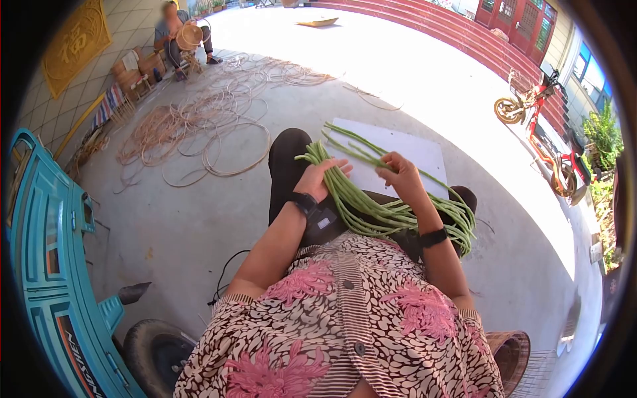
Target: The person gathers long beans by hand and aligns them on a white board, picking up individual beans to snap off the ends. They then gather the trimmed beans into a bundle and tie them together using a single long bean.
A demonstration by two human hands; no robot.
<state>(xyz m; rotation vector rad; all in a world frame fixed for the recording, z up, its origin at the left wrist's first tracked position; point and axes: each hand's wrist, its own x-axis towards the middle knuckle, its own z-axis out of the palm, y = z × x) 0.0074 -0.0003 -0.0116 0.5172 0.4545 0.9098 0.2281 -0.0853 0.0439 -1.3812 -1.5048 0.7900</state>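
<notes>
A bundle of long green beans [371, 209] lies across my lap, its far ends trailing over my right knee. My left hand [321, 178] is wrapped around the bundle near its upper left end. My right hand [400, 178] pinches a few loose long beans [358, 151] above a white board [424, 156], a little apart from the bundle. Both wrists wear dark bands. A small dark device with a pale label [324, 221] rests on my thigh under the left wrist.
Coils of thin cane strips [179, 129] spread over the concrete floor ahead. A seated person [174, 33] holds a woven basket [190, 37] at the far left. A blue vehicle [56, 265] stands close on my left, a red motorbike [539, 132] at the right, and a basket [514, 355] behind me.
</notes>
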